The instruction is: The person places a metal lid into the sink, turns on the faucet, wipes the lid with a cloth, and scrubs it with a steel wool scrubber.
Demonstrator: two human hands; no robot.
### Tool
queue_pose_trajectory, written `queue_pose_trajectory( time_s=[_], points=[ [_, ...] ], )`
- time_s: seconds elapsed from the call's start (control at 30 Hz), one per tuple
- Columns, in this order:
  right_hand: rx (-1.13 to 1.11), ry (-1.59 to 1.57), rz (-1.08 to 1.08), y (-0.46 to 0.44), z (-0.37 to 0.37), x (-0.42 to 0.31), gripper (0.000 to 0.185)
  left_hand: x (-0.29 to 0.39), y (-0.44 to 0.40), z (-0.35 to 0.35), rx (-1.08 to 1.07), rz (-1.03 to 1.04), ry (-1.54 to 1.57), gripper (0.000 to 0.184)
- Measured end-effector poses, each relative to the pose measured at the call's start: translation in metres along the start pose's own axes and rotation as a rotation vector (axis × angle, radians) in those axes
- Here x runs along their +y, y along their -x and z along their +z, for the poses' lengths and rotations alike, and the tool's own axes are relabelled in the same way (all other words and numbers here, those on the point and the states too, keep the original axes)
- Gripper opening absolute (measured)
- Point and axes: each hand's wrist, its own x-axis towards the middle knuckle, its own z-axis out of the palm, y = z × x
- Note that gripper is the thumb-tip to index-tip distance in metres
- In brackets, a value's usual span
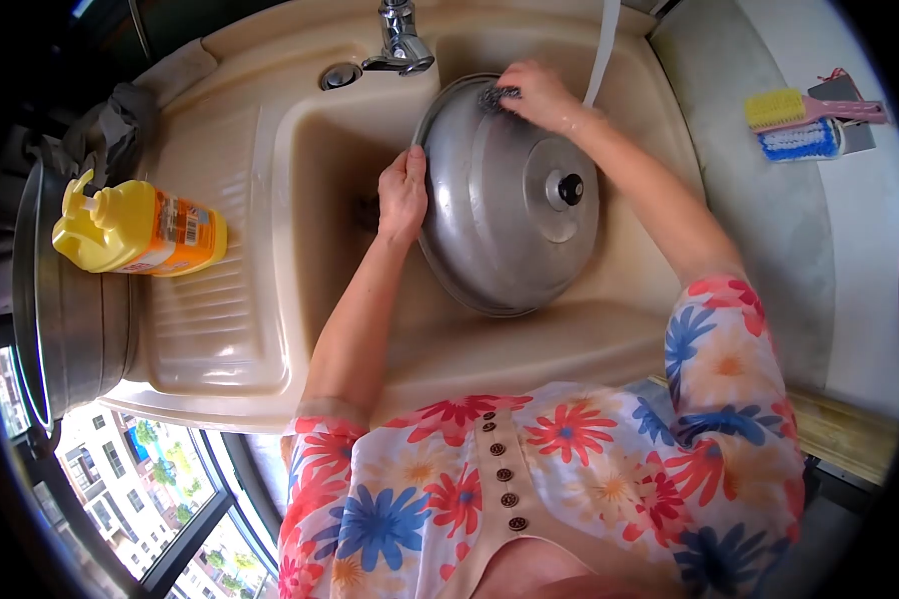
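A large domed metal pot lid with a black knob rests tilted in the beige sink, its outer side toward me. My left hand grips the lid's left rim, thumb on the edge and fingers partly hidden behind it. In my right hand is a dark steel wool scrubber, pressed against the lid near its top rim. The fingers are closed around the scrubber.
A chrome faucet stands at the sink's back edge. On the ribbed drainboard sits a yellow pump bottle, beside a large metal pot. Brushes lie on the right ledge. A white hose or strip hangs behind my right hand.
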Motion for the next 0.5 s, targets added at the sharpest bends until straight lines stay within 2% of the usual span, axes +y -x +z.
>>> queue_pose_trajectory(
  time_s=[0.1, 0.2, 0.23, 0.27, 0.33, 0.4, 0.47, 0.5],
  points=[
    [-0.069, -0.067, -0.196, 0.025, -0.012, -0.061, 0.021, 0.005, -0.001, -0.004, -0.026, -0.015, -0.072, 0.046],
    [0.027, 0.028, -0.059, 0.008, -0.001, -0.01, 0.022, 0.0, 0.0, 0.0, -0.013, 0.003, 0.015, 0.045],
    [0.002, -0.03, 0.062, -0.001, 0.005, 0.016, 0.02, 0.0, 0.001, 0.004, 0.006, 0.016, 0.078, 0.045],
    [0.013, -0.047, 0.048, -0.002, 0.007, 0.017, 0.019, 0.003, 0.0, 0.004, 0.016, 0.026, 0.051, 0.045],
    [0.022, -0.084, 0.027, 0.002, 0.005, 0.002, 0.018, 0.007, 0.005, 0.003, 0.033, 0.033, -0.001, 0.045],
    [0.058, -0.21, -0.205, 0.026, 0.005, -0.047, 0.022, -0.001, -0.002, 0.001, -0.003, -0.001, -0.005, 0.046],
    [0.139, -0.243, -0.209, 0.038, 0.01, -0.062, 0.021, -0.004, 0.001, -0.001, -0.024, -0.043, 0.049, 0.047],
    [0.183, -0.247, -0.076, 0.034, 0.014, -0.051, 0.021, 0.004, 0.004, 0.005, -0.022, -0.054, 0.116, 0.048]
  ],
)
